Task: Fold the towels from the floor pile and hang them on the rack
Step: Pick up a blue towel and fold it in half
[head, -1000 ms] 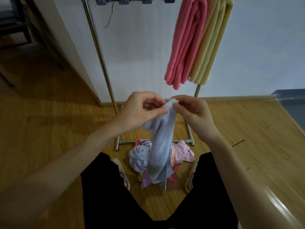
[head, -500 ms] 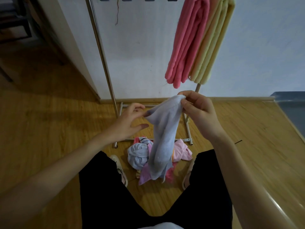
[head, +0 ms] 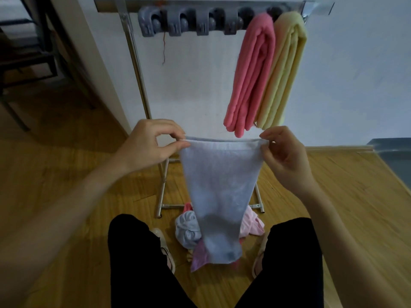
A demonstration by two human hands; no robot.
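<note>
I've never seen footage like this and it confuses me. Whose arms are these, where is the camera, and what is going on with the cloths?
There is no machine here: a person wears one wide-angle camera on the head, looking down past their own arms. The left hand and right hand each pinch a top corner of a pale blue towel, holding it spread out and hanging. Below it, on the wooden floor, lies a small pile of crumpled towels between the person's feet. Ahead stands a metal rack against the wall, with a folded pink towel and a folded yellow towel draped over its top bar.
</note>
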